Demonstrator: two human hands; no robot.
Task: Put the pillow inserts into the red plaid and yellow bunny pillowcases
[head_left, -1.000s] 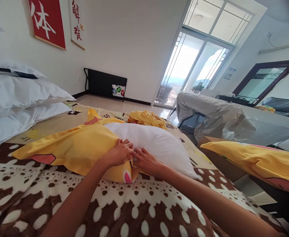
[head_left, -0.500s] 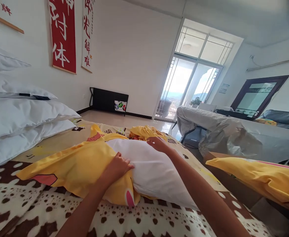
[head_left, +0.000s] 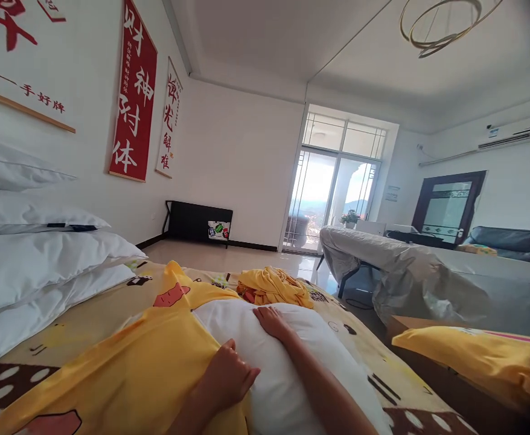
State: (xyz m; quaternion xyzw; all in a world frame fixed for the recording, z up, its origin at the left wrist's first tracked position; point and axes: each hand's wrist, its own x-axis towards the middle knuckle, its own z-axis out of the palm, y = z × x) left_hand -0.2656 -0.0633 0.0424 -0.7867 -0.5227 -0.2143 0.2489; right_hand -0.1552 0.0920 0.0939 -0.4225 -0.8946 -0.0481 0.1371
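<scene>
A plump white pillow lies on the bed, its left end inside a yellow pillowcase printed with pink patches. My left hand has its fingers curled over the open edge of the pillowcase, right beside the pillow. Flat on top of the pillow, near its far edge, rests my right hand, with its fingers stretched out. Just beyond the pillow sits a crumpled heap of yellow cloth.
White pillows are stacked at the left. A patterned blanket covers the bed. To the right, another yellow-covered pillow lies over a cardboard box. Behind it stands a table under plastic sheeting.
My view has tilted upward. My right hand has come down from the pillow's far edge onto its top, fingers now flat. My left hand stays at the pillowcase's edge.
</scene>
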